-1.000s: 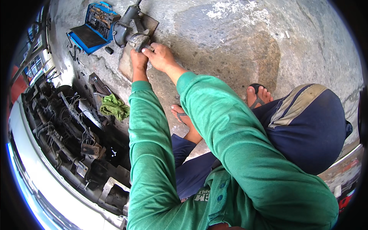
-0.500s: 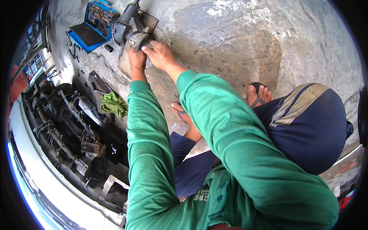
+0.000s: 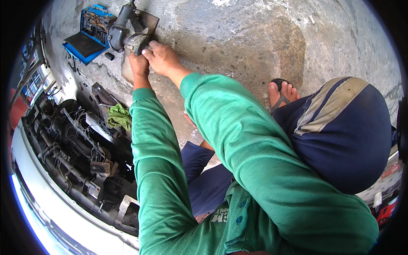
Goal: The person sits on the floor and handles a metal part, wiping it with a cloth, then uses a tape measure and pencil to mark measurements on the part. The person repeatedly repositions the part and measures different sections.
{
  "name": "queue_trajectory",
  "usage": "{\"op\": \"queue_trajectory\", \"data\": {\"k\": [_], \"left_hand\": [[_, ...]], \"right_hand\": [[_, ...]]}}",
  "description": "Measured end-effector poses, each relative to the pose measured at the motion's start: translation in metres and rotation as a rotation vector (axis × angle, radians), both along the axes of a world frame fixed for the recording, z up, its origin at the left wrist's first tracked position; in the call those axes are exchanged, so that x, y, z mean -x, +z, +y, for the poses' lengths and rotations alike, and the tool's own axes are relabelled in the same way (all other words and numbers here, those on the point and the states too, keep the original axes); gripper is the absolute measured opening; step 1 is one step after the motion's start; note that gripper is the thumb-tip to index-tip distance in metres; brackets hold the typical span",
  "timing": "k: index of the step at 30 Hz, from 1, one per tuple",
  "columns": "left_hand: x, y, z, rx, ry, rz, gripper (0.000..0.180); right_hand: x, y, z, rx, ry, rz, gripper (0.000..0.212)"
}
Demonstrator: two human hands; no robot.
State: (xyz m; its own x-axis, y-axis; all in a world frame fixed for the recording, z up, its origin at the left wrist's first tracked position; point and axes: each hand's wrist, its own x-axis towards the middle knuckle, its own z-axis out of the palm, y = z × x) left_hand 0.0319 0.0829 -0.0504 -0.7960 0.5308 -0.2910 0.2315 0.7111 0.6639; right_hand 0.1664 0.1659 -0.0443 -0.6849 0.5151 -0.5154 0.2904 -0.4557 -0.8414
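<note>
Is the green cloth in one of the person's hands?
No, the left hand and the right hand are on the metal part; the green cloth lies apart.

Bright, diffuse light is washing over the concrete floor (image 3: pixel 242 59) — glare is bleaching the white panel (image 3: pixel 76 216), while shadow is darkening the machinery (image 3: pixel 70 157) beside it. Fisheye distortion is bending the edges inside a black rim.

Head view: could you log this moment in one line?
Left hand: at metal housing | right hand: same | blue toolbox: open, left of housing

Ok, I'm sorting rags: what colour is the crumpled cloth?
The cloth is yellowish green, in the head view.
</note>
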Motion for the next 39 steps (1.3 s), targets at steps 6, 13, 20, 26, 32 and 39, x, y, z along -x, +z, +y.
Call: {"op": "queue_trajectory", "data": {"k": [6, 13, 20, 26, 32, 39], "left_hand": [[0.002, 0.002, -0.002, -0.001, 0.028, -0.022, 0.033], [-0.002, 0.005, 0.003, 0.063, 0.006, 0.031, 0.032], [0.000, 0.006, 0.002, 0.041, -0.008, 0.010, 0.032], [-0.002, 0.006, 0.007, 0.040, 0.007, -0.015, 0.033], [0.009, -0.013, -0.005, 0.078, 0.012, 0.046, 0.034], [0.023, -0.018, -0.020, 0.082, -0.031, 0.155, 0.031]], "right_hand": [[0.001, 0.002, -0.002, -0.020, -0.014, 0.006, 0.040], [0.001, 0.002, 0.000, -0.012, -0.021, 0.005, 0.041], [0.003, 0.001, -0.002, 0.007, -0.018, 0.016, 0.043], [0.004, -0.004, -0.002, -0.023, -0.038, 0.018, 0.044], [0.003, -0.006, 0.000, -0.064, -0.019, -0.018, 0.043], [0.007, 0.003, -0.004, -0.138, -0.068, 0.091, 0.049]]}}
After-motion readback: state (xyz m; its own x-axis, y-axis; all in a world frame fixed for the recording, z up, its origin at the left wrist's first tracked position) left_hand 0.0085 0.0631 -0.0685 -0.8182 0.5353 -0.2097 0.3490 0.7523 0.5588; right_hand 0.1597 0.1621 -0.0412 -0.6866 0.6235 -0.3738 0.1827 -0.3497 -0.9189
